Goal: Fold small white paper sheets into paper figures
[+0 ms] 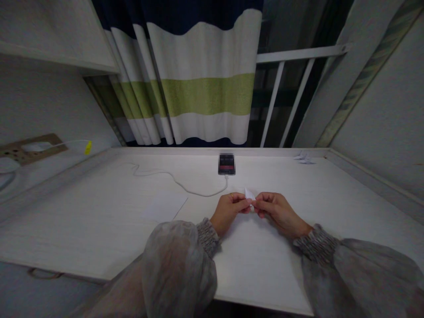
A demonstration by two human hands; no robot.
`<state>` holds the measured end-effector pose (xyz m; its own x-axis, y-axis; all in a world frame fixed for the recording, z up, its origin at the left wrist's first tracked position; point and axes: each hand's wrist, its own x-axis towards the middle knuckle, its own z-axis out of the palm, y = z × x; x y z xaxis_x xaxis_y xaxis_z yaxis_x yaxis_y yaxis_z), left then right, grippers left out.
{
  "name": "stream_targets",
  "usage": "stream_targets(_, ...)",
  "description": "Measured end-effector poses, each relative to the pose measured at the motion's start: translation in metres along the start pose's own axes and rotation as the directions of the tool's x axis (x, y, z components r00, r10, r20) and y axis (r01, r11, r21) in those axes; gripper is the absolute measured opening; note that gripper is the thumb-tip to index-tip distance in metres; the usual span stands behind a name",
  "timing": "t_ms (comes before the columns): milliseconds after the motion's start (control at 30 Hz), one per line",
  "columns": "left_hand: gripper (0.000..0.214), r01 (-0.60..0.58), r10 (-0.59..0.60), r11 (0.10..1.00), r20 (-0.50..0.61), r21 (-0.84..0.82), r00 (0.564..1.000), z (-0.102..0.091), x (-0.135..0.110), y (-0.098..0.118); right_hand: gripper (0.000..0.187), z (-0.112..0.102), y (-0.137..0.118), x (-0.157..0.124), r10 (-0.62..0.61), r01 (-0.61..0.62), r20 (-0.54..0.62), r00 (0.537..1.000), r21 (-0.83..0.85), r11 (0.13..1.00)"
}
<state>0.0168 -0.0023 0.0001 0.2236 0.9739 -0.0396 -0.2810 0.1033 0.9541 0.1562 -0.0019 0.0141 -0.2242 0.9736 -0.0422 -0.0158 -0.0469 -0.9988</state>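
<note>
A small folded piece of white paper (249,193) is pinched between my two hands, just above the white desk. My left hand (230,211) grips its left side with thumb and fingers, and a ring shows on one finger. From the right, my right hand (280,213) pinches the same paper, its fingertips meeting those of the left. The fingers cover most of the folded paper, so its full shape is hidden. To the left of my hands, a flat sheet of white paper (165,206) lies on the desk.
A phone (227,164) stands at the back of the desk (99,229), with a white charging cable (179,182) running left. Several small folded papers (304,158) sit at the back right. A curtain (205,88) hangs behind; a socket strip (33,148) is on the left wall.
</note>
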Motion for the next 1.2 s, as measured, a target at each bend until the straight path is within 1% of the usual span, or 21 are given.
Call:
stream_targets(100, 0.024, -0.037, 0.037, 0.999, -0.002, 0.001, 0.999, -0.002, 0.001, -0.002, 0.029, -0.002, 0.003, 0.003, -0.002, 0.003, 0.018, 1.0, -0.019, 1.0)
stream_targets(167, 0.022, -0.061, 0.062, 0.998, -0.025, 0.016, 0.998, -0.003, 0.003, -0.002, 0.028, -0.003, 0.006, 0.004, -0.01, 0.013, 0.031, 0.999, -0.071, 0.997)
stream_targets(233, 0.02, -0.084, 0.086, 0.996, -0.075, 0.03, 0.993, -0.003, 0.004, -0.002, 0.026, -0.004, 0.008, 0.006, -0.071, 0.072, 0.014, 0.997, -0.171, 0.983)
stream_targets(267, 0.02, -0.093, 0.096, 0.995, -0.103, 0.033, 0.99, -0.003, 0.005, -0.002, 0.024, -0.005, 0.01, 0.006, -0.134, 0.13, -0.001, 0.991, -0.24, 0.962)
stream_targets(333, 0.02, -0.103, 0.106, 0.994, -0.144, 0.029, 0.984, -0.003, 0.006, -0.002, 0.02, -0.006, 0.012, 0.006, -0.292, 0.263, -0.012, 0.956, -0.395, 0.88)
stream_targets(400, 0.022, -0.103, 0.105, 0.995, -0.154, 0.018, 0.983, -0.003, 0.007, -0.002, 0.015, -0.006, 0.012, 0.006, -0.413, 0.357, 0.01, 0.911, -0.523, 0.774)
stream_targets(467, 0.022, -0.102, 0.102, 0.995, -0.165, 0.008, 0.981, -0.003, 0.008, -0.002, 0.014, -0.005, 0.011, 0.004, -0.477, 0.399, 0.03, 0.878, -0.596, 0.697)
stream_targets(567, 0.023, -0.108, 0.105, 0.994, -0.208, -0.004, 0.973, -0.003, 0.008, -0.002, 0.017, -0.004, 0.009, 0.003, -0.546, 0.444, 0.044, 0.836, -0.638, 0.629)
stream_targets(633, 0.023, -0.109, 0.105, 0.994, -0.208, -0.005, 0.972, -0.004, 0.009, -0.002, 0.017, -0.002, 0.008, 0.002, -0.569, 0.461, 0.051, 0.821, -0.646, 0.608)
stream_targets(667, 0.023, -0.108, 0.105, 0.994, -0.198, -0.005, 0.975, -0.003, 0.009, -0.002, 0.017, -0.002, 0.008, 0.002, -0.568, 0.462, 0.054, 0.821, -0.647, 0.607)
stream_targets(833, 0.02, -0.108, 0.106, 0.994, -0.15, -0.006, 0.983, -0.002, 0.007, -0.002, 0.018, -0.003, 0.011, 0.004, -0.521, 0.392, -0.017, 0.853, -0.637, 0.663)
stream_targets(933, 0.02, -0.112, 0.11, 0.994, -0.111, -0.012, 0.988, -0.002, 0.007, -0.003, 0.018, -0.004, 0.013, 0.005, -0.521, 0.383, -0.042, 0.852, -0.629, 0.677)
stream_targets(1033, 0.021, -0.106, 0.104, 0.994, -0.092, -0.016, 0.99, -0.002, 0.008, -0.004, 0.018, -0.006, 0.016, 0.006, -0.555, 0.404, -0.043, 0.831, -0.64, 0.654)
stream_targets(1200, 0.014, -0.091, 0.093, 0.996, -0.132, 0.022, 0.987, -0.002, 0.007, -0.002, 0.018, -0.006, 0.017, 0.006, -0.602, 0.42, -0.015, 0.798, -0.703, 0.574)
